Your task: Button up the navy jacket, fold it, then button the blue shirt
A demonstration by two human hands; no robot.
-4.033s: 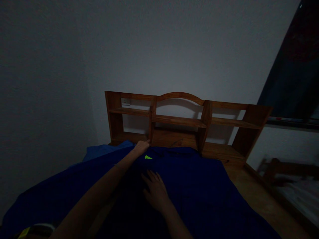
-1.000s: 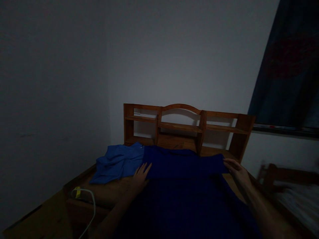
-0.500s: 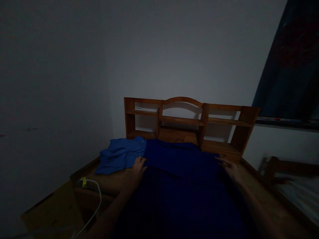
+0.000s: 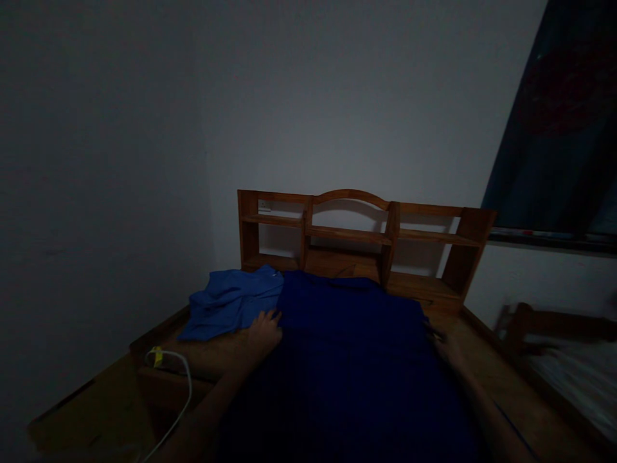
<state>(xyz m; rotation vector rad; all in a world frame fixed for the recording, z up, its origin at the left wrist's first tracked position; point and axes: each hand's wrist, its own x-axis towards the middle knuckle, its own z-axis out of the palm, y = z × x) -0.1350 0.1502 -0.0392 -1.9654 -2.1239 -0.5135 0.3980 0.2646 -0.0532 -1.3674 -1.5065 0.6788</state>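
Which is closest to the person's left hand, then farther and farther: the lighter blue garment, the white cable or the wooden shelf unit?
From the left hand:
1. Lighter blue garment, crumpled just beyond and left of the fingers.
2. White cable, nearer the camera, on the left.
3. Wooden shelf unit, against the back wall.

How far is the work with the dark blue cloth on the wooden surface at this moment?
Done: the dark blue cloth lies spread flat before the wooden shelf unit. In hand: the left hand and right hand rest at its two side edges. Left: the lighter blue garment lies crumpled beside it.
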